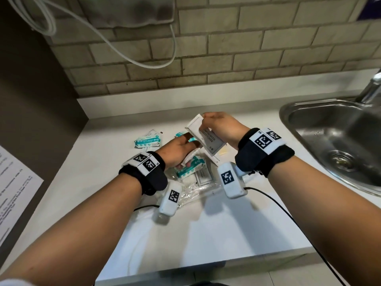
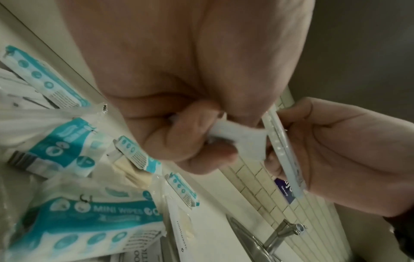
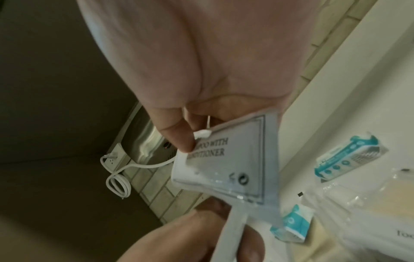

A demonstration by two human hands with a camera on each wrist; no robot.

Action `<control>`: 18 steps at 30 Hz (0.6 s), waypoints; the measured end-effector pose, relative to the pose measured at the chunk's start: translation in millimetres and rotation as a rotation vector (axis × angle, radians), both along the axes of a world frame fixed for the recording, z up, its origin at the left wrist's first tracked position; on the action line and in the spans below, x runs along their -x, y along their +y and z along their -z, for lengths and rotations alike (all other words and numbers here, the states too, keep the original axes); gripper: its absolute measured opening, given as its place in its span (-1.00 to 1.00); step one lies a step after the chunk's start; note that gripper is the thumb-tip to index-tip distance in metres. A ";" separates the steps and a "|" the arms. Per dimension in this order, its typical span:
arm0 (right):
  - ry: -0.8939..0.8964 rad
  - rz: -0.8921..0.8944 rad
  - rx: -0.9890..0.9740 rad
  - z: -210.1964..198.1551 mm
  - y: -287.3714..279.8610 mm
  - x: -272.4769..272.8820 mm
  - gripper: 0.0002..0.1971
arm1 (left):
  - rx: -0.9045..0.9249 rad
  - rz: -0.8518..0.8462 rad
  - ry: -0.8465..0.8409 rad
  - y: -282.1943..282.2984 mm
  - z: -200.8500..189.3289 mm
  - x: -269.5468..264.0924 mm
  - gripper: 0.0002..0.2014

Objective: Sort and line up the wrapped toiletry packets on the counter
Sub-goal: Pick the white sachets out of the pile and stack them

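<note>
My right hand (image 1: pixel 216 124) pinches a flat white packet printed "shampoo with conditioner" (image 1: pixel 207 136) by its top and holds it tilted above the counter; the right wrist view shows my thumb on its face (image 3: pixel 228 163). Just left of it, my left hand (image 1: pixel 182 148) curls its fingers round a narrow white packet (image 1: pixel 190 156), seen crumpled in the left wrist view (image 2: pixel 237 137). Teal-and-white mini wipes packets (image 1: pixel 147 141) (image 1: pixel 190 168) and other white packets (image 1: pixel 203 175) lie in a loose heap under and around both hands.
A steel sink (image 1: pixel 338 139) with a tap (image 1: pixel 371 87) fills the right side. A tiled wall (image 1: pixel 206 58) backs the white counter (image 1: pixel 103 162), and a white cable (image 1: pixel 144 62) hangs over it. A printed sheet (image 1: pixel 14 186) lies at far left.
</note>
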State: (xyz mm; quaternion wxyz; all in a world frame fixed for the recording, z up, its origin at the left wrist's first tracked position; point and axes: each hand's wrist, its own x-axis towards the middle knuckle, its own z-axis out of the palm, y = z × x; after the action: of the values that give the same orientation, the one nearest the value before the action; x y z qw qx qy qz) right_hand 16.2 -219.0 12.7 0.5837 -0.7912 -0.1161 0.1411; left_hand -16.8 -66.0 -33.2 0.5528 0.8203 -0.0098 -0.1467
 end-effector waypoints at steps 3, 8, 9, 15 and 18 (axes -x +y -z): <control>-0.002 -0.006 0.051 -1.3 -1.9 -2.5 -0.84 | -0.031 -0.014 -0.011 2.7 -4.9 -3.3 -0.69; -0.038 0.040 0.104 -6.8 -8.9 -11.0 -0.81 | -0.025 -0.010 -0.047 14.5 -4.0 -7.6 -0.57; -0.044 0.044 0.095 -7.7 -10.9 -13.1 -0.81 | 0.001 -0.021 -0.058 16.5 -3.7 -8.7 -0.61; -0.080 0.060 0.082 -10.8 -20.8 -18.8 -0.89 | 0.139 -0.075 -0.106 26.1 0.7 -12.9 -0.73; -0.096 -0.016 0.149 -8.8 -20.2 -16.6 -0.86 | 0.215 -0.110 -0.076 22.6 0.1 -13.3 -0.73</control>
State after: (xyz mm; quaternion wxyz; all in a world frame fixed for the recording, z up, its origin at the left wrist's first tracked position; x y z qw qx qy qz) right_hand 32.8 -239.2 21.5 0.5157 -0.8374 -0.1395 0.1160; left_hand -3.5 -43.4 -33.3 0.6438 0.7606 -0.0012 -0.0833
